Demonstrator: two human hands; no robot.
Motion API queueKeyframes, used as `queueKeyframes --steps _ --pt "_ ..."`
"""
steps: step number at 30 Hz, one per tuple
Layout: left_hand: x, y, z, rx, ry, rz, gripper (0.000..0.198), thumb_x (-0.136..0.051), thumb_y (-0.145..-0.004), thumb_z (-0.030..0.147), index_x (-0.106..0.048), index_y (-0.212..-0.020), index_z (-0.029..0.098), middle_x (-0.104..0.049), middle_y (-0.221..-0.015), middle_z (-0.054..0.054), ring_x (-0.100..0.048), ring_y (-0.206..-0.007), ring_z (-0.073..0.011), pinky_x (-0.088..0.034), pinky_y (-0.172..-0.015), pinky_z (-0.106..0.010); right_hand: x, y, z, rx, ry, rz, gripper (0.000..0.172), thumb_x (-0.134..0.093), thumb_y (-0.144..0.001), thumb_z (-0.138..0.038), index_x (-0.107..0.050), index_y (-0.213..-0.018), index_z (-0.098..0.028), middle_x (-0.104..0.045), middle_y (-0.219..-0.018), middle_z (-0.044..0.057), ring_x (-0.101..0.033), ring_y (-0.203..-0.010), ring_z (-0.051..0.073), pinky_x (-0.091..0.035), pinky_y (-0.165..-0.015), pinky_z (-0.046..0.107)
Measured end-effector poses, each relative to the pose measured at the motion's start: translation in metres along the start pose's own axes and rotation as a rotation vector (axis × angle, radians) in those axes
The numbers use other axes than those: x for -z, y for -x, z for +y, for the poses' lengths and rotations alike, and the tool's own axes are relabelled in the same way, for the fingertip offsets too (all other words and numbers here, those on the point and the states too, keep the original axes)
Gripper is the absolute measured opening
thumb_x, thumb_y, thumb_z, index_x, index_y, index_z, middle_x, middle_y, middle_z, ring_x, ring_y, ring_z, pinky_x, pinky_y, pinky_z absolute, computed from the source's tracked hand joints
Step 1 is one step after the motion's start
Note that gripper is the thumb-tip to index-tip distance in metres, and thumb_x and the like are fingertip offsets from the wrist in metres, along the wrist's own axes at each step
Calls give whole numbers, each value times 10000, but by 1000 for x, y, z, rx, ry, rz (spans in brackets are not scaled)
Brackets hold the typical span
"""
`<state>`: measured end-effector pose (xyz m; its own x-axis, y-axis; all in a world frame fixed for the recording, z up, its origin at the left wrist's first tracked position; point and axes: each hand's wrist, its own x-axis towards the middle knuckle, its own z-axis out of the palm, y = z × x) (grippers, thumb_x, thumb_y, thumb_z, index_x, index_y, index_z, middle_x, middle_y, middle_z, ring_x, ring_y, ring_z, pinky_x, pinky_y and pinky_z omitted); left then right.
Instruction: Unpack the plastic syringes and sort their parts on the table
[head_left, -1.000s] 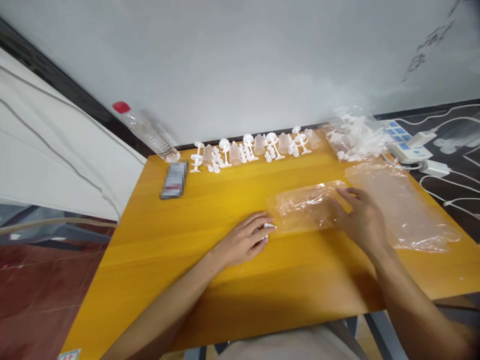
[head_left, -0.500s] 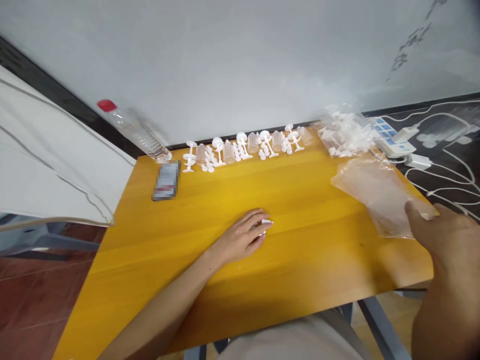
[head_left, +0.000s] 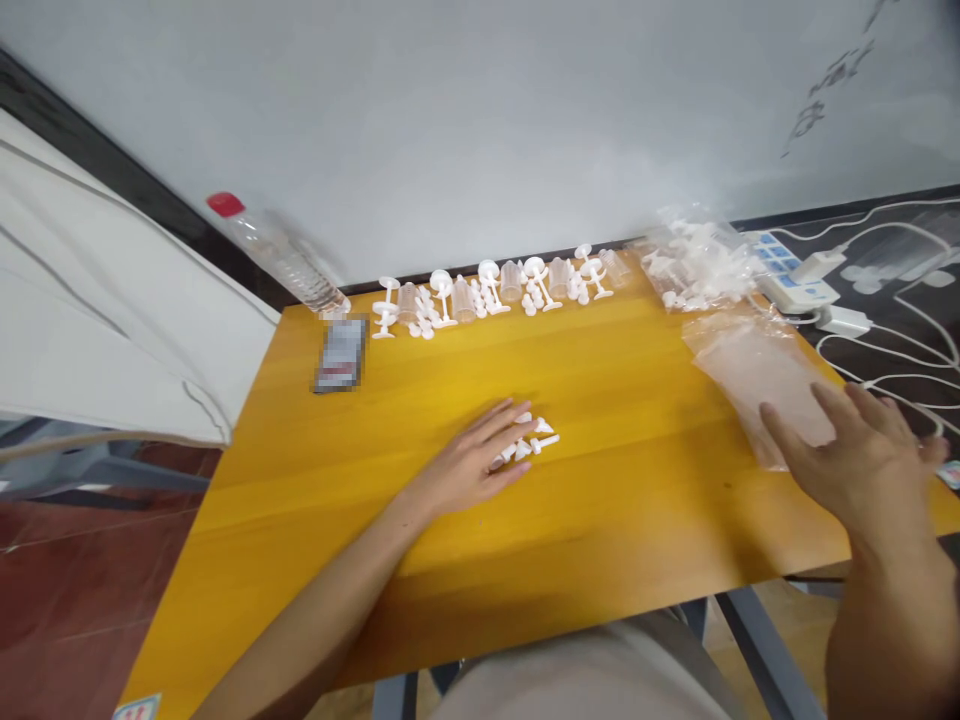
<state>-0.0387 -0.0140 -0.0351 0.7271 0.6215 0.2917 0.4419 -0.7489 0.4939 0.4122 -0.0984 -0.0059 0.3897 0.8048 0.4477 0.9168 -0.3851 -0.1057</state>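
Note:
My left hand (head_left: 471,462) lies flat on the yellow table (head_left: 390,560), fingers stretched out over a few small white plastic pieces (head_left: 534,438) at its fingertips. Near the table's right edge, my right hand (head_left: 847,460) is open with spread fingers, resting on the near end of a flat clear plastic bag (head_left: 750,370). Neither hand grips anything that I can see.
Along the far edge stands a row of small white and clear plastic parts (head_left: 495,288). A clear bag full of white parts (head_left: 697,262) sits at the far right. A water bottle (head_left: 274,255) leans at far left, a phone (head_left: 341,355) beside it. A power strip (head_left: 795,280) and cables lie right.
The crumpled bag that lay in the middle has gone to the right side. My right hand swung right and now rests open on the flat bag. The left fingers spread, uncovering the white pieces.

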Motion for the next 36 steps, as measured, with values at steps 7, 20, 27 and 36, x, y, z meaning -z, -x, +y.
queueKeyframes --steps 7,20,27,36 --pt "12 36 11 264 -48 123 457 -691 -950 337 -618 -1397 271 -654 -1407 -98 -644 -1281 -263 -543 -1102 -439 -10 30 -147 677 -667 -354 395 -589 -1000 -318 -642 -1383 -241 -660 -1339 123 -707 -1129 257 -600 -988 397" --pt "0 38 12 367 62 235 149 -639 -984 289 -732 -1082 226 -714 -1107 -80 -715 -944 -170 -589 -821 -285 -38 -2 -199 856 -662 -702 201 -570 -946 -114 -746 -1021 -178 -716 -1033 97 -698 -890 206 -564 -844 346" --pt "12 32 -1 519 296 281 198 -743 -909 388 -742 -986 205 -714 -825 -17 -655 -719 -122 -536 -659 -221 -41 -13 -187 711 -852 -719 149 -571 -964 -244 -715 -990 -215 -705 -1001 83 -705 -833 197 -580 -803 348" --pt "15 2 -35 576 433 358 297 -768 -866 411 -781 -1050 179 -694 -866 -43 -647 -737 -124 -544 -688 -236 -34 -138 -169 22 -689 -520 343 -671 -895 -423 -720 -1084 -142 -755 -934 100 -702 -806 186 -530 -708 285"
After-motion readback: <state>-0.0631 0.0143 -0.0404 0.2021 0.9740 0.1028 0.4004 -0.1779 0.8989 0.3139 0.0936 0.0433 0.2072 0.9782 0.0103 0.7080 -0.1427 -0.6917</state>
